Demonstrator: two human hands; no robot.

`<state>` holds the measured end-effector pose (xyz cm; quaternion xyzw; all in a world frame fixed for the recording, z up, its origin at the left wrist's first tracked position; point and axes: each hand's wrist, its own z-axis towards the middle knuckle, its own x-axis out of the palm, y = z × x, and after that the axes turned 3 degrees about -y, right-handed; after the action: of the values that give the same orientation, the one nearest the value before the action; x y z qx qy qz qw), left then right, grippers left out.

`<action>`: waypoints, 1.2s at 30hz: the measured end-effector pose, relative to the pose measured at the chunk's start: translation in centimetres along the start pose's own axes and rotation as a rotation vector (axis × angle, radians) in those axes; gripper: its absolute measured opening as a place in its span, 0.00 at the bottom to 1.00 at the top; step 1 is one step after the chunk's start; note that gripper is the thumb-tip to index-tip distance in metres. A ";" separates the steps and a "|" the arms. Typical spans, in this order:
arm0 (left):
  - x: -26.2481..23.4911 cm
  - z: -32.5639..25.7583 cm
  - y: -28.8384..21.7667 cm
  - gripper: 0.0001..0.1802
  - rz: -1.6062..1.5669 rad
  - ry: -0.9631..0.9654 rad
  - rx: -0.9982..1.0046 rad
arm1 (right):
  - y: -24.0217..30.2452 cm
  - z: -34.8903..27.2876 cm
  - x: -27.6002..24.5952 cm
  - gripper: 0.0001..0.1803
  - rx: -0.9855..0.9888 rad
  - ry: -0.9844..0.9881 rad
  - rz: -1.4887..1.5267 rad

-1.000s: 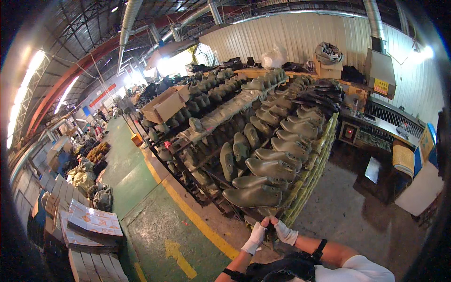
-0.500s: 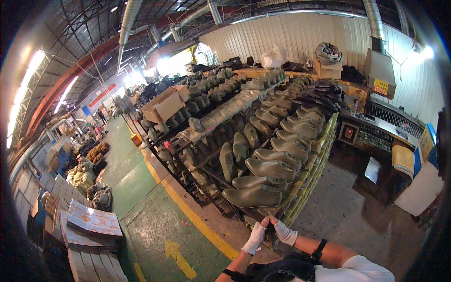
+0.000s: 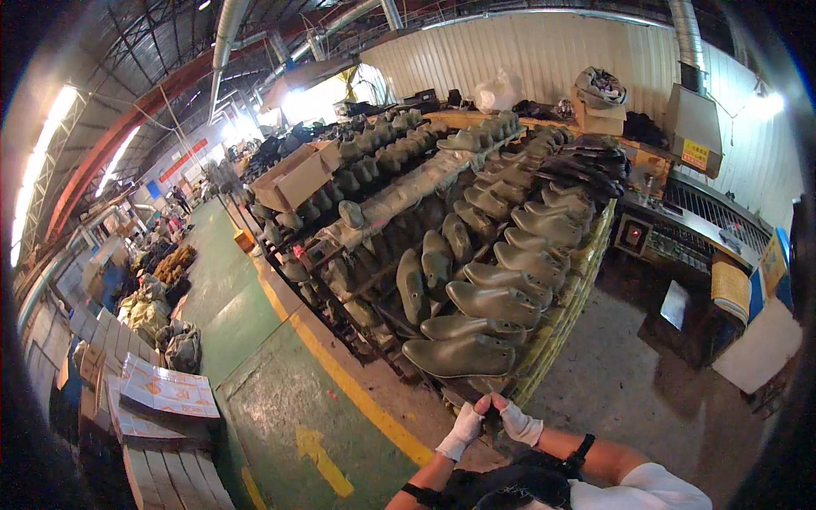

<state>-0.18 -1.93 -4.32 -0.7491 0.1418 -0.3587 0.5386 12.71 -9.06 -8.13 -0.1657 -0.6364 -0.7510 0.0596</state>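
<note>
where gloved left hand point(image 3: 461, 427) meets right hand point(image 3: 515, 420), fingertips touching; grip contents unclear; olive boot point(image 3: 459, 356) just above

To your lower left, flat white-and-orange printed cartons point(image 3: 166, 393) lie stacked beside the green floor. An open brown cardboard box point(image 3: 293, 174) sits at the rack's far left edge, another point(image 3: 599, 119) on top at the back. A yellow sign point(image 3: 694, 155) hangs on the grey hood at right.

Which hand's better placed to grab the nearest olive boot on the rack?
Probably right. The right hand sits closer under the nearest olive boot at the rack's front end; the left hand is lower and further left. Both gloved hands meet, fingers touching, so the margin is small.
</note>
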 end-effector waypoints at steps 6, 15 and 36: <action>0.4 -0.7 -1.7 0.28 -0.026 0.077 -0.004 | 2.5 0.0 1.2 0.18 -0.015 0.012 -0.077; -0.7 0.3 -0.1 0.32 -0.030 0.150 -0.010 | 1.7 -0.1 0.6 0.19 -0.027 -0.006 -0.113; -0.1 -0.2 -1.7 0.32 0.009 0.129 -0.091 | -3.0 0.0 -1.4 0.21 -0.056 -0.030 -0.133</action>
<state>-0.73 -1.36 -2.78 -0.7474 0.1959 -0.3970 0.4954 13.09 -8.69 -11.34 -0.1359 -0.6257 -0.7681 -0.0045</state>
